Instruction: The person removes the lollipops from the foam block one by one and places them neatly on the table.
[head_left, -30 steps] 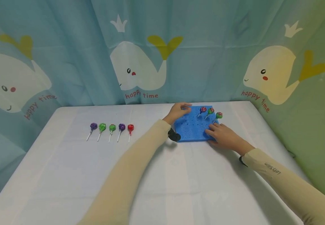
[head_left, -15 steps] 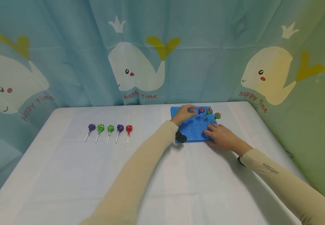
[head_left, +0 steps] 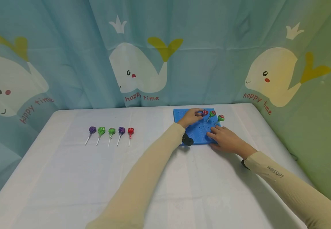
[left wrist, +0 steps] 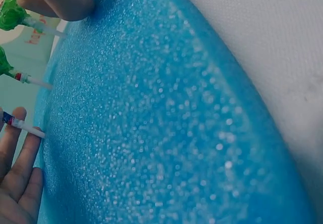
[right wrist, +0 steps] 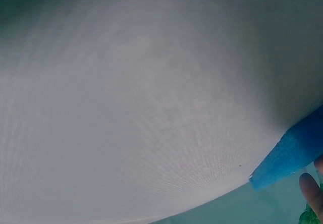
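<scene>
My left hand (head_left: 192, 117) is at the dark-wrapped lollipop (head_left: 204, 112), its fingertips about the candy head. In the left wrist view its straighter fingers (left wrist: 20, 178) lie behind the lollipop's stick (left wrist: 30, 129); the thumb is mostly out of that frame. That stick stands in the blue foam board (head_left: 200, 135), as do two green lollipops (head_left: 212, 113) to its right. My right hand (head_left: 227, 139) grips the board's front right edge, fingers on top and thumb low. In the right wrist view only fingertips (right wrist: 309, 191) show near the board's corner.
On the left of the white-covered table (head_left: 96, 178) lie a purple lollipop (head_left: 92, 130), a green lollipop (head_left: 101, 131), another purple one and others in a row, sticks toward me. A whale-printed curtain (head_left: 211, 63) hangs behind the table. Small holes dot the board.
My left hand has moved right across the board, from its back left to the dark-wrapped lollipop. My right hand stays on the board's edge. The head view has shifted slightly.
</scene>
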Available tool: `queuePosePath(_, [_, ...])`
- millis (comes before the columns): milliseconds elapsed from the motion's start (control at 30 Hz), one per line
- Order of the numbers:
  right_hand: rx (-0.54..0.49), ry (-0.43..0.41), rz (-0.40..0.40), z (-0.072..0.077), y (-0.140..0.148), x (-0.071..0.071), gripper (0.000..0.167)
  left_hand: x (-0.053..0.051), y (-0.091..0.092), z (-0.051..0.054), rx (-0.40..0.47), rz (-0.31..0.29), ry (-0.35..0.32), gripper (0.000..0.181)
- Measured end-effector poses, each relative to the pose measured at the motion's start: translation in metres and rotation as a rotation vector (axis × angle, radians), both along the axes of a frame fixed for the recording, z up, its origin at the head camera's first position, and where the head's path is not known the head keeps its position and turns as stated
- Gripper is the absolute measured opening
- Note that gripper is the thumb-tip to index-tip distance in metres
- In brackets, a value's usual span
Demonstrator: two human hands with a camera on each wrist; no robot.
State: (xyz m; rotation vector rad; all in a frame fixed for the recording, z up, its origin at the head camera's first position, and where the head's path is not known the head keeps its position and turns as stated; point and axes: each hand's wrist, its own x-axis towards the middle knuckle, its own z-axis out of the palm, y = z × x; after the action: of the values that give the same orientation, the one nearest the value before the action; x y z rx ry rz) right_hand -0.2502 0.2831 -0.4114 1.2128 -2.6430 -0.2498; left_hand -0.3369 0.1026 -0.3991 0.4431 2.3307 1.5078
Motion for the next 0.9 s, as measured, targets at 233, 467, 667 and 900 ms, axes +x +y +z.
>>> queuePosePath(233, [0.004, 0.009, 0.002, -0.001, 0.0, 0.0, 0.04, -0.015, 0.003, -0.014, -0.027, -0.013, 0.037, 0.035])
queuePosePath(467, [0.011, 0.003, -0.007, 0.0, 0.0, 0.0, 0.04, -0.001, -0.003, -0.002, -0.017, 0.034, 0.09, 0.024])
queuePosePath(667, [0.015, -0.005, -0.011, 0.0, 0.0, 0.0, 0.039, -0.001, -0.004, -0.006, 0.019, 0.086, 0.103, 0.023])
queuePosePath(900, [0.014, -0.016, -0.018, 0.001, -0.001, 0.001, 0.04, -0.001, -0.004, -0.011, 0.102, 0.13, 0.06, 0.029])
